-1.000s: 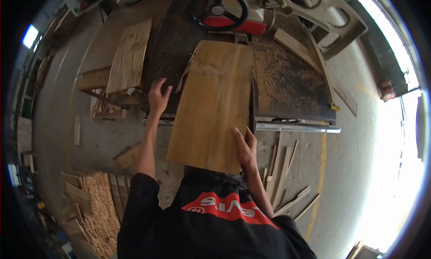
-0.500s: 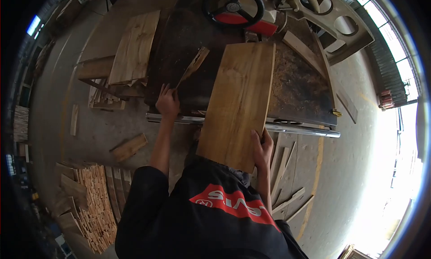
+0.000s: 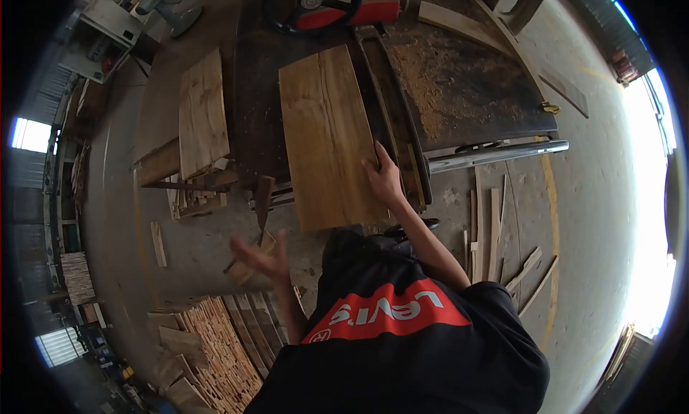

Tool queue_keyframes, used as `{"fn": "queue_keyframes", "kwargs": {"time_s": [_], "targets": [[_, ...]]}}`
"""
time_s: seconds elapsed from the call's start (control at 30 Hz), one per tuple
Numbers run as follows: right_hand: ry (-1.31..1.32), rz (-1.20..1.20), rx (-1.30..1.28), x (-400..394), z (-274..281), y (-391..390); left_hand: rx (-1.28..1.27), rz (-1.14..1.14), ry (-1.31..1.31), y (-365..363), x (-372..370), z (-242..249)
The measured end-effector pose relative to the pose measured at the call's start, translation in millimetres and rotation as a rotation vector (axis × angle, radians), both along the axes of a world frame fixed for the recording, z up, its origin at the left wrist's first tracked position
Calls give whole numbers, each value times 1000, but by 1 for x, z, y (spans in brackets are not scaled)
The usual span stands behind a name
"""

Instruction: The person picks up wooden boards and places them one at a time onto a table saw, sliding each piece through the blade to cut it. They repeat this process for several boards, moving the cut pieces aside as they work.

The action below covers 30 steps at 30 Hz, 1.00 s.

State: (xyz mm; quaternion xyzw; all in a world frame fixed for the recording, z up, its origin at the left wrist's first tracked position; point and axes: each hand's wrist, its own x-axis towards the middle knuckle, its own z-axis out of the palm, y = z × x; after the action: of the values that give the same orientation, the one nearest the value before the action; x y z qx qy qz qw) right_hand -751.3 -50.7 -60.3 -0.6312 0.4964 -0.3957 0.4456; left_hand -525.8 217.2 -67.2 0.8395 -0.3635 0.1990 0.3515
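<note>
A wide wooden board (image 3: 326, 138) lies partly on the dark machine table (image 3: 258, 113), its near end over the front edge. My right hand (image 3: 386, 177) rests on the board's right edge near that end, thumb on top. Low on the left, my left hand (image 3: 264, 260) is apart from the board, its fingers spread and somewhat blurred. A narrow wood strip (image 3: 264, 202) appears in the air just above my left hand, with no fingers around it.
A black handwheel (image 3: 310, 1) stands behind the board. Sawdust (image 3: 420, 91) covers the right tabletop. Another board (image 3: 203, 113) lies at the left. Stacked sticks (image 3: 219, 346) and loose strips (image 3: 494, 234) are on the floor.
The view has turned. My left hand has let go of the narrow strip and come back from the table. The strip has left the tabletop. The wide board has shifted left, with my right hand still on it.
</note>
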Motion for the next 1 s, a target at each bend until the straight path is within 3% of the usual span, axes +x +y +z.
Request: {"fn": "queue_keyframes", "kwargs": {"time_s": [0.1,0.17,0.27,0.37,0.5,0.77,0.87,0.97,1.0], "targets": [[107,7,65,1,14,3,129,-495,115,-55,-30,37],[183,34,67,2,27,18,498,-561,72,-90,-42,66],[252,69,-429,-5,50,49,699,-640,-4,-114,-38,64],[183,251,-308,-17,66,50,610,-716,83,-117,-31,43],[369,309,-352,-16,46,34,386,-869,195,-128,-27,23],[510,255,-261,-6,32,25,283,-884,251,-156,-35,25],[507,246,-261,-2,31,22,149,-868,412,-157,-42,41],[503,246,-291,-1,24,25,29,-660,463,-136,-49,31],[500,249,-302,0,22,25,-93,-455,775,-132,-55,24]]}}
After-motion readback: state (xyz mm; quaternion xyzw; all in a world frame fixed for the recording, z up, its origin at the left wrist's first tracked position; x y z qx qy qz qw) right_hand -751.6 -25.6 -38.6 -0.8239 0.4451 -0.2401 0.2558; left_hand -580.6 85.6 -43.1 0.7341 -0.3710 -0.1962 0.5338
